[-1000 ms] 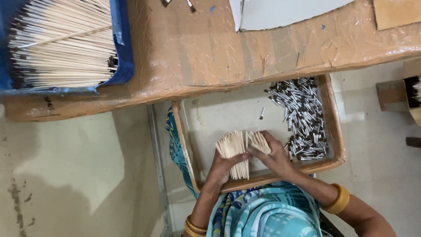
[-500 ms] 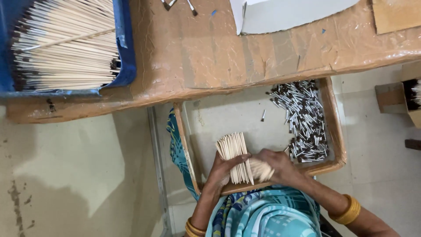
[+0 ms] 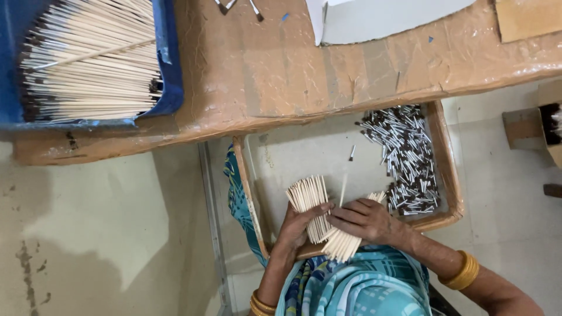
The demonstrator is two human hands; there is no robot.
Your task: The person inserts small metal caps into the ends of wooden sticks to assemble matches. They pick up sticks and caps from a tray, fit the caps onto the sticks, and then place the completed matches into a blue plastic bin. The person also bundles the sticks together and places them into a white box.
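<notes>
At the tray's (image 3: 453, 193) near edge, the left hand (image 3: 295, 225) grips a bundle of pale sticks (image 3: 310, 205), fingers curled around it. Touching it, the right hand (image 3: 363, 219) presses flat on a second bundle (image 3: 345, 243) that juts over that edge. Dark-tipped ferrules (image 3: 407, 161) fill the tray's right side. Brushes (image 3: 88, 61) lie in a blue bin (image 3: 170, 88) at the tabletop's left end.

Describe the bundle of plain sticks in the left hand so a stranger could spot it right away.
Find the shallow wooden tray below the brown table edge. At its near rim, the left hand grips a fanned bundle of pale bare wooden sticks. Unlike the heap of small dark-and-silver pieces at the tray's right, and the long dark-tipped sticks in the blue bin, these are short and untipped.
</notes>
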